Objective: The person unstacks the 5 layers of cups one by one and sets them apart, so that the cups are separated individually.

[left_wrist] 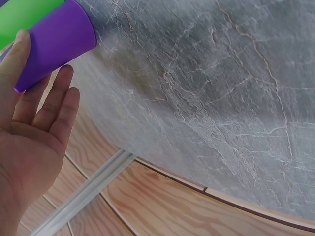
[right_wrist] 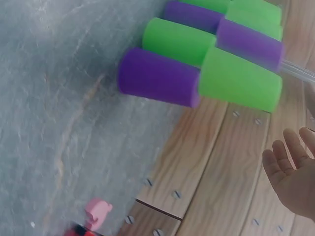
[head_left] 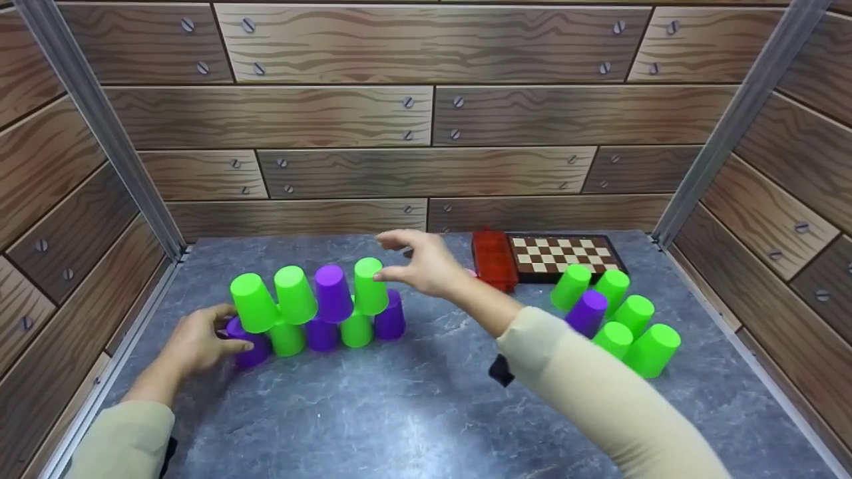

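1. The head camera looks forward and down from above at the whole grey bench (head_left: pixel 413 412), the cup stack (head_left: pixel 313 309) and the wood-patterned back wall (head_left: pixel 426 120).
2. The left wrist camera sits close behind the left hand (left_wrist: pixel 29 147), tilted, facing the bench (left_wrist: pixel 206 88) and a purple cup (left_wrist: pixel 56 42).
3. The right wrist camera, also tilted, views the same cup stack (right_wrist: pixel 206 64) near the right hand (right_wrist: pixel 295 177).

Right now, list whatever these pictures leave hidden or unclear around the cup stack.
- Bottom-left purple cup: head view, partly hidden by the left hand; whether the fingers curl round it is unclear.
- Right hand: right wrist view, cut off by the frame edge.
- Small pink thing: right wrist view, blurred, unidentifiable.
- Dark thing under the right sleeve: mostly hidden.
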A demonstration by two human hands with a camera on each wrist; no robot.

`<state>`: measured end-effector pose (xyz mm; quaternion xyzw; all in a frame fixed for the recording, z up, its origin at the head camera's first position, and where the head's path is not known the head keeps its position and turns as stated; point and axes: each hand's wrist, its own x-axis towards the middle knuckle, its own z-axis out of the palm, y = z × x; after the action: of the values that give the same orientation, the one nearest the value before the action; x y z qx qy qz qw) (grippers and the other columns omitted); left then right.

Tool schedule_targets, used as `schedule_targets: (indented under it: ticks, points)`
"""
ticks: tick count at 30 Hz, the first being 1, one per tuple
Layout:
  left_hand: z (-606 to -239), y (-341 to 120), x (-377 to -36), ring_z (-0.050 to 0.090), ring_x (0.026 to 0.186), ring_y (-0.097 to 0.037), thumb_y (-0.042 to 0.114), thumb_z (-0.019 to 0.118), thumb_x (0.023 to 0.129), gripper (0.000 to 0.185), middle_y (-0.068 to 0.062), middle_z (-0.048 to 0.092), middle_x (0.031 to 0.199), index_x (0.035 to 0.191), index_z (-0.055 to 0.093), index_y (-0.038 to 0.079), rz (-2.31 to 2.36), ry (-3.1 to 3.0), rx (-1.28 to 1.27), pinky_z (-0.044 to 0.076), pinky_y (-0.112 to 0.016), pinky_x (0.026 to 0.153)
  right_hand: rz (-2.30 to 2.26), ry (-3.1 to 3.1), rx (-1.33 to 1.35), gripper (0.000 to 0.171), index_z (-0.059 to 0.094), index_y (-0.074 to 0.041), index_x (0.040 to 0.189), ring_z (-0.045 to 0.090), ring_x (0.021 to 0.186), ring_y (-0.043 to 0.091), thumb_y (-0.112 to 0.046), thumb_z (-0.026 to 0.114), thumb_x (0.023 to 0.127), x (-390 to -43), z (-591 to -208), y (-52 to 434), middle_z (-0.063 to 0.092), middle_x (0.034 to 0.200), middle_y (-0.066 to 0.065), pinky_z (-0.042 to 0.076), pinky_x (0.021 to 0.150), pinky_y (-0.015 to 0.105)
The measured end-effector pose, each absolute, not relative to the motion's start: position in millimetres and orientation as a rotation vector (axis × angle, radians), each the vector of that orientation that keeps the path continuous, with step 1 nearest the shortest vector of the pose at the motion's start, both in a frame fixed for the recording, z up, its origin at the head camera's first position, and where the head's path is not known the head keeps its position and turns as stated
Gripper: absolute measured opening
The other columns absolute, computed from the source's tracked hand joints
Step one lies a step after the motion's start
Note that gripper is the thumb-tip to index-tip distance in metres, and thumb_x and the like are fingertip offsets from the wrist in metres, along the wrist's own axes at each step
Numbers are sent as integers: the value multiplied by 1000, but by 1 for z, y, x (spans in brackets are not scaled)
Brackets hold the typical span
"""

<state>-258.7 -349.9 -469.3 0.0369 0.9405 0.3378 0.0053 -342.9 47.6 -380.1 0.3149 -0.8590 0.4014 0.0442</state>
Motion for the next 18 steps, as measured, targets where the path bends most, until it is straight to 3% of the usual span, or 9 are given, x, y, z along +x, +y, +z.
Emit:
schedule_targets:
  ticks: [7, 18]
  points:
    - [-468, -350, -259, 68, 112, -49, 17, 93, 83, 65, -33, 71, 120, 133, 61, -10, 1053, 2937, 116, 55, -63, 98, 1185, -2739, 902, 63, 68, -10, 140, 63, 127, 25, -29, 92, 85, -346, -396, 33, 70, 135, 8, 53, 107, 40]
    - [-468, -350, -259, 67, 114, -49, 19, 93, 84, 67, -33, 70, 122, 135, 60, -10, 1034, 2938, 106, 54, -63, 98, 1176, -2736, 882, 55, 74, -9, 132, 66, 109, 23, -30, 93, 85, -348, -406, 22, 71, 117, 5, 55, 96, 35]
